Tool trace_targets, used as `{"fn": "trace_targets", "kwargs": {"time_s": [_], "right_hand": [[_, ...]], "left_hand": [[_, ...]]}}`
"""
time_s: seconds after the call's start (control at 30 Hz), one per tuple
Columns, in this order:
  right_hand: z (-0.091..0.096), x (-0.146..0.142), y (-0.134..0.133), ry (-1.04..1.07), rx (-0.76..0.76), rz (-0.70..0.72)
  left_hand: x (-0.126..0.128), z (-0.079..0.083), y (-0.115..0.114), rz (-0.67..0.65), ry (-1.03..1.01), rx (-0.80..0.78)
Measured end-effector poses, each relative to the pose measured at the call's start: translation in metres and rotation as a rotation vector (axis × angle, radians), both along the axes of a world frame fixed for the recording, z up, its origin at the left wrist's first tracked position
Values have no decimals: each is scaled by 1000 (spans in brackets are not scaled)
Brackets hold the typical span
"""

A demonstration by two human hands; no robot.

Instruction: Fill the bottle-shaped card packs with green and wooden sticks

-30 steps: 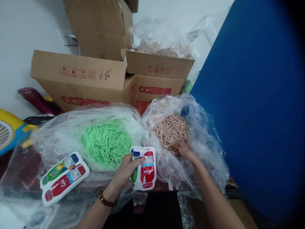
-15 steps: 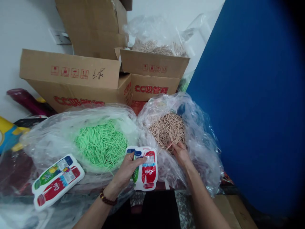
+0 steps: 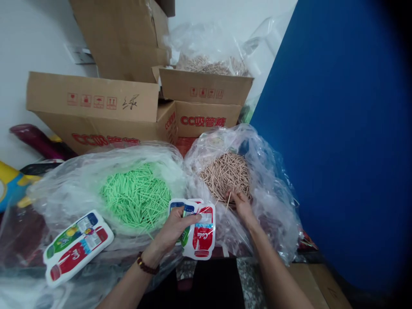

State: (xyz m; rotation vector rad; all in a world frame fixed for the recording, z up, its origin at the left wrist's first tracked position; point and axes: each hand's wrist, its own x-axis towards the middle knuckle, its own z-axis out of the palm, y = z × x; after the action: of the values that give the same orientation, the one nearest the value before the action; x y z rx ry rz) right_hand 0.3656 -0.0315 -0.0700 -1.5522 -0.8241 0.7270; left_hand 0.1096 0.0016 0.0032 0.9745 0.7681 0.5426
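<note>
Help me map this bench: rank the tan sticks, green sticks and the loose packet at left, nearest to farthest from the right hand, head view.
1. tan sticks, right bag, touched by the right hand.
2. green sticks, left bag, middle.
3. loose packet, far left.

The left bag (image 3: 64,189) and the right bag (image 3: 273,193) are sitting side by side, touching. Cardboard boxes (image 3: 96,98) are standing behind them, and a flat packet (image 3: 77,246) is lying before the left bag.
</note>
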Motion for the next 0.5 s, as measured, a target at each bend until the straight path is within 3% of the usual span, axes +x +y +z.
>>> {"fn": "trace_targets", "kwargs": {"time_s": [0.1, 0.17, 0.3, 0.37, 0.5], "right_hand": [[31, 1, 3, 45, 102, -63], [59, -11, 4, 206, 277, -79], [102, -57, -1, 433, 391, 100], [109, -79, -4, 489, 379, 160], [103, -102, -5, 582, 325, 178]], "left_hand": [[0, -1, 4, -56, -1, 29], [2, -2, 7, -92, -24, 27], [9, -1, 10, -124, -49, 35], [12, 0, 11, -137, -64, 33], [14, 4, 12, -147, -117, 4]]}}
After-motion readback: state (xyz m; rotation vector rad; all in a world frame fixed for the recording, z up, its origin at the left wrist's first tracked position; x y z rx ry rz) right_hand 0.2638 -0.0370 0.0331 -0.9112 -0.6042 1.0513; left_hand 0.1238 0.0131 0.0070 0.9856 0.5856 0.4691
